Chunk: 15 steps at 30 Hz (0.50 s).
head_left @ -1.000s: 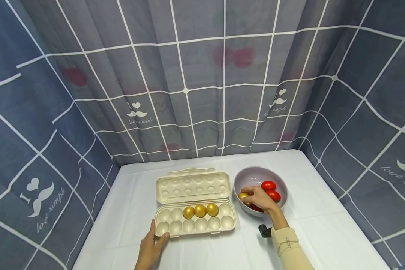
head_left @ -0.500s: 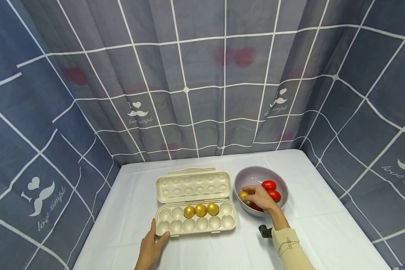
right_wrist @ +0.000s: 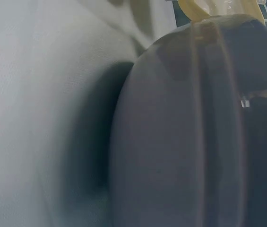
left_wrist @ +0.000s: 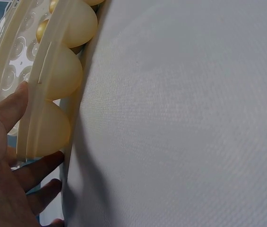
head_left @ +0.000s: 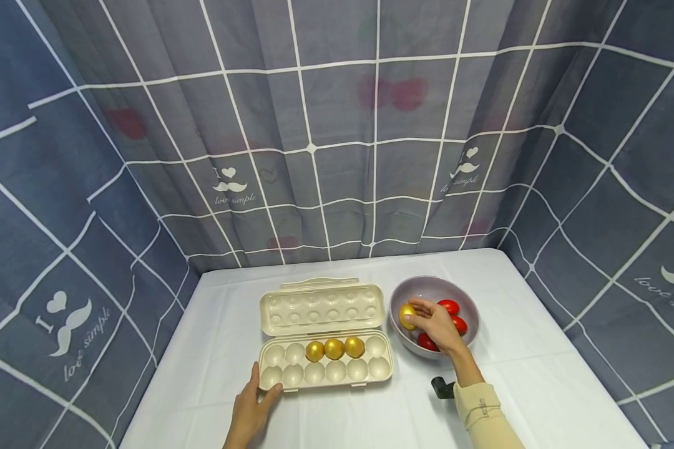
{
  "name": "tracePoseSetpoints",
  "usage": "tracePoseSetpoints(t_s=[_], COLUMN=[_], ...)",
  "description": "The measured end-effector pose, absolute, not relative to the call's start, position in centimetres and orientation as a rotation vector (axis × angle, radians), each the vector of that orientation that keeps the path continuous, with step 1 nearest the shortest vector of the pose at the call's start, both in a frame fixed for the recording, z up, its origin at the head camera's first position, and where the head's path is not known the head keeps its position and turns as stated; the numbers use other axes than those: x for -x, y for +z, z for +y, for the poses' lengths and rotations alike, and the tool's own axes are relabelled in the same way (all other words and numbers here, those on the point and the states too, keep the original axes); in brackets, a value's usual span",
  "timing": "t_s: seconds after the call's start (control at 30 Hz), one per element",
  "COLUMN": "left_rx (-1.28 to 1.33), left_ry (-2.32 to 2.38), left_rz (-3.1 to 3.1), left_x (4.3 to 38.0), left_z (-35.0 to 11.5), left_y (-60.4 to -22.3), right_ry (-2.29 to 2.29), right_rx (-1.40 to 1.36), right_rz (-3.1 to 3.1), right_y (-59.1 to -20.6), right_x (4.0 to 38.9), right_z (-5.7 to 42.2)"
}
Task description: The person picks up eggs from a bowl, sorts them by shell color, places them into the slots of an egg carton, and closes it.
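A cream plastic egg box [head_left: 326,388] lies open on the table in the head view, its lid [head_left: 321,305] folded back. Three golden eggs [head_left: 334,350] sit side by side in its back row. My left hand [head_left: 249,408] holds the box's front left corner; the left wrist view shows the thumb [left_wrist: 14,106] on the rim and fingers at the box's end. My right hand [head_left: 439,324] pinches a golden egg [head_left: 407,317] between thumb and fingers, over the left side of a mauve bowl [head_left: 421,288]. Several red eggs [head_left: 427,342] lie in that bowl, partly behind the hand.
The bowl's outer wall [right_wrist: 157,142] fills much of the right wrist view and hides the right hand there. A white cloth [head_left: 213,330] covers the table. Dark grid-patterned curtains [head_left: 342,187] hang behind and at both sides. A black mount [head_left: 442,388] sticks out by the right wrist.
My right hand has lifted the golden egg up within the bowl, uncovering more of the red egg at the front. The left hand and the egg box stay in place.
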<state>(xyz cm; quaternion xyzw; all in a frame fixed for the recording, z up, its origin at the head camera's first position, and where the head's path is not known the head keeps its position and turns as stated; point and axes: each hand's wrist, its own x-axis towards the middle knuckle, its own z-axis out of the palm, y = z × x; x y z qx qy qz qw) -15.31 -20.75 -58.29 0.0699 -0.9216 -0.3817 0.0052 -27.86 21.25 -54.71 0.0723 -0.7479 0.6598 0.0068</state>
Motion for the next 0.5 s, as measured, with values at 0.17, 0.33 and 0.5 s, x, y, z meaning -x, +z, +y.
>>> tracePoseSetpoints(t_s=[0.17, 0.33, 0.5], left_rx=[-0.222, -0.211, -0.221], left_ry=[-1.197, -1.175, -1.178], left_rz=[-2.879, -2.871, -2.87], left_x=[15.3, 15.2, 15.2], left_z=[-20.6, -20.5, -20.7], left_y=[-58.3, -58.2, -58.1], right_ry=[2.044, 1.984, 1.941], right_rx=[-0.219, -0.236, -0.294], right_rz=[-2.333, -2.335, -2.285], right_y=[-54.0, -51.9, -52.3], right_x=[27.5, 26.2, 26.1], right_z=[21.2, 20.8, 19.9])
